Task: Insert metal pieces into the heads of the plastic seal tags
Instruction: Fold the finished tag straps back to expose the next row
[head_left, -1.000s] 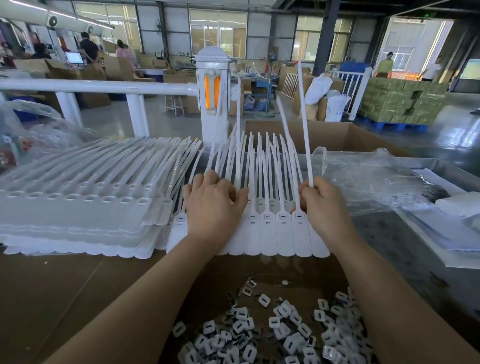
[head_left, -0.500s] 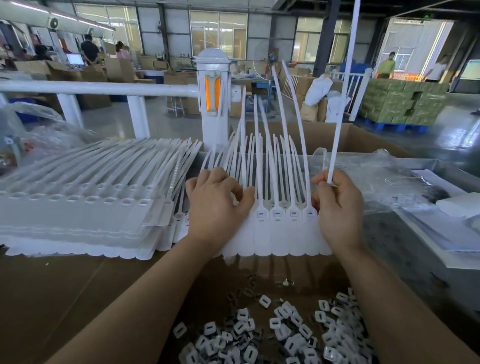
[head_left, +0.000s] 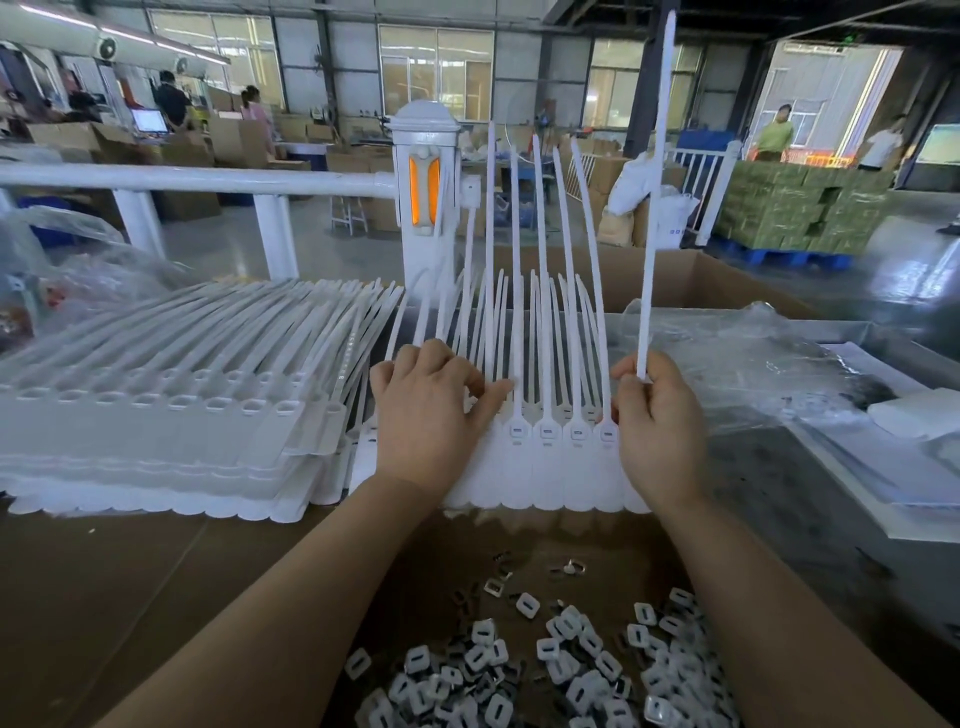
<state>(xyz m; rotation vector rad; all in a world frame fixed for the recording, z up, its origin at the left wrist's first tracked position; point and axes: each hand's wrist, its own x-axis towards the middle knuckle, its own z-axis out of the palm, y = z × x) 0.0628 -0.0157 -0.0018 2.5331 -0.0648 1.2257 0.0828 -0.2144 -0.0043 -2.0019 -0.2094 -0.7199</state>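
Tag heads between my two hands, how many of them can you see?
4, in a row between the left hand and right hand: tag heads at and. More may be hidden under the hands.

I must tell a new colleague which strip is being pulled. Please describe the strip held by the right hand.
Start at the white post with the orange panel. To its right, the right hand pinches one white strip. Unlike the curved neighbouring strips, it stands apart, nearly straight and tallest.

bright daylight from rear windows | wide-angle edge warp | slight blur
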